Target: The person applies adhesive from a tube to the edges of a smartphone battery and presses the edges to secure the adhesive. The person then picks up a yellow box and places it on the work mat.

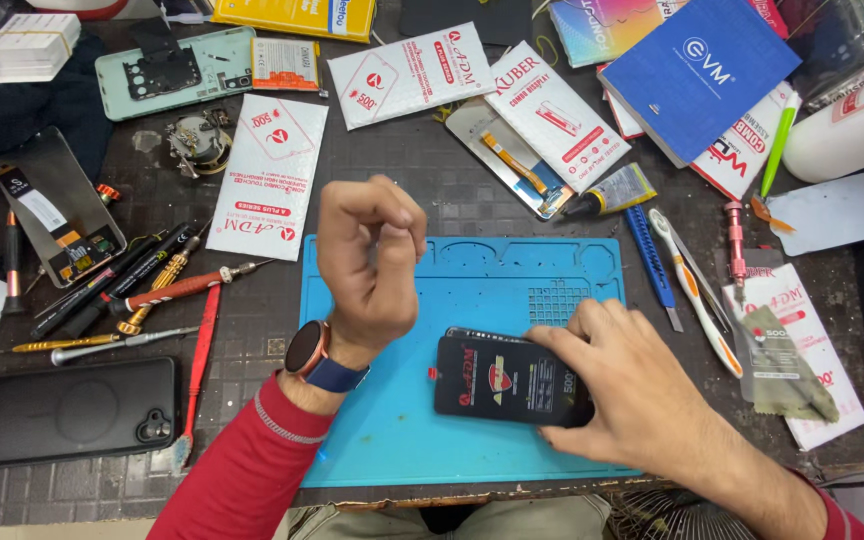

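centrally, a dark smartphone [508, 378] with a printed protective film on its screen lies flat on a blue silicone repair mat [402, 440], near the mat's right front corner. the person's right hand [624, 378] clamps it from the right, fingers curled over the far edge and thumb at the near edge, apparently to keep it from sliding. the left hand [367, 262], a smartwatch [309, 350] on its wrist, is raised above the mat with fingertips pinched together; whether they grip anything, such as a thin film tab, is too small to tell. left of the mat, a red-handled screwdriver [178, 288] and other slim tools lie fanned within easy reach, beside a black phone case [72, 410]. behind the mat sit white spare-part packets [268, 176], a mint green phone back shell [174, 72] and a blue box [697, 72]. to the right lie a blue utility knife [650, 262] and a glue tube [614, 192]. the phone's right end is hidden under the palm, and devices at the left edge are cut off by the frame.
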